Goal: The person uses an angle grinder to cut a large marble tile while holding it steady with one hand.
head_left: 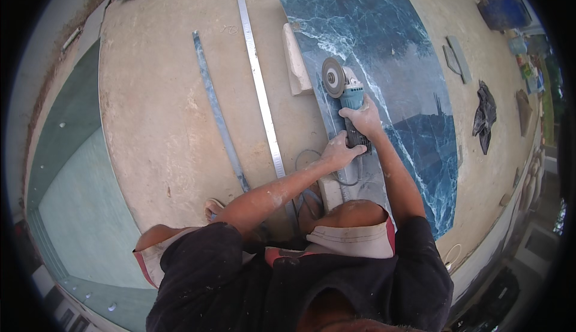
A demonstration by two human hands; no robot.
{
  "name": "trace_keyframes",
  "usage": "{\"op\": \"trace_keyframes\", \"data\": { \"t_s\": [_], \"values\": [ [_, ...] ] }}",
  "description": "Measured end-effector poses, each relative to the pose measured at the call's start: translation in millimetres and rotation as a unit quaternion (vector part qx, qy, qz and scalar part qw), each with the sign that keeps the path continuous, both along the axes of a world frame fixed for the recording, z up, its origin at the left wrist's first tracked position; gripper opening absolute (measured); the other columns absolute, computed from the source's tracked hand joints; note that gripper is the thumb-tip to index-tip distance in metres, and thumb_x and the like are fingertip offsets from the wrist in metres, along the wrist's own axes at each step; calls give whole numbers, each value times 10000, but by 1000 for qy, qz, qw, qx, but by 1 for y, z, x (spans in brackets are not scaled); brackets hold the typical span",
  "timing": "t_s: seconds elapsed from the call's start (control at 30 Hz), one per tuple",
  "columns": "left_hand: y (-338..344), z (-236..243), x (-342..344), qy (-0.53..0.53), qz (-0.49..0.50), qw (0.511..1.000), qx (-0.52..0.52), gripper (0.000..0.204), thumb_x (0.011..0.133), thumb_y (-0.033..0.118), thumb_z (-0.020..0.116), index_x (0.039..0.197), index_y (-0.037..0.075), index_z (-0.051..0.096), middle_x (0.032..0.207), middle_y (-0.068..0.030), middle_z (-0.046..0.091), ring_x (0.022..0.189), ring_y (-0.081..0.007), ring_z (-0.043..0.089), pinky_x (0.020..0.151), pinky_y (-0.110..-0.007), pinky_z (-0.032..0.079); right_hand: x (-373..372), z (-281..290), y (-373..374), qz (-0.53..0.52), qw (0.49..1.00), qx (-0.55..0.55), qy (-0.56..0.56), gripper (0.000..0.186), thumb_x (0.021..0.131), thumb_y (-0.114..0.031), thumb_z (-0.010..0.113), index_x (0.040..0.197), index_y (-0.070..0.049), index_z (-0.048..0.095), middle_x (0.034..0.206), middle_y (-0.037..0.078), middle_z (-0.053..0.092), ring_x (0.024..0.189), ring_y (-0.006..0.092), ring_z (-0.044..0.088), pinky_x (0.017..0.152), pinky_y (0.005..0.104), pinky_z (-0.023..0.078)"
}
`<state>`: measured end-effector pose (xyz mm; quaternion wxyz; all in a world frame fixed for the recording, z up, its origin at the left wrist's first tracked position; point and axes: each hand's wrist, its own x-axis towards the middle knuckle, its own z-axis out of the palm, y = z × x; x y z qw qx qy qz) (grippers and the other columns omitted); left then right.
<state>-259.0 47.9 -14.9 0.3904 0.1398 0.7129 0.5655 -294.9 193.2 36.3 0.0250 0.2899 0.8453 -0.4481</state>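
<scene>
Both my hands are on an angle grinder (352, 99) with a teal and black body. Its round grey disc (333, 77) stands over the left edge of a blue marbled slab (402, 50); whether it touches the slab I cannot tell. My right hand (366, 117) wraps the body just behind the head. Farther back, my left hand (342, 153) grips the black rear end, where a cord runs off below. Pale blocks (298, 65) sit under the slab's left edge.
Left of the slab lie a long metal straightedge (258, 74) and a narrow blue strip (217, 110). A black crumpled bag (485, 117) and grey offcuts (458, 59) are on the right. A blue tub (505, 9) stands at the far right, and a green tiled basin (78, 170) borders the left.
</scene>
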Motion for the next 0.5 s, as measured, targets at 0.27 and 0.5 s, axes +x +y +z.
{"op": "trace_keyframes", "data": {
  "t_s": [0.27, 0.5],
  "values": [
    [-1, -4, 3, -35, 29, 998, 47, 531, 856, 346, 809, 1120, -63, 596, 1040, -226, 732, 1000, -312, 719, 900, -408, 542, -1, 7, -7, 12, 999, 40, -7, 736, 646, -293, 836, 1250, 63, 614, 1140, 259, 707, 1093, 376, 685, 963, 420, 517],
    [-3, 8, 0, -22, 11, 999, 23, 521, 883, 313, 807, 1129, -81, 570, 1026, -212, 741, 964, -259, 741, 867, -380, 573, -2, 12, -10, 5, 999, 42, -17, 723, 654, -271, 837, 1259, 56, 616, 1159, 261, 705, 1103, 364, 686, 968, 411, 517]
  ]
}}
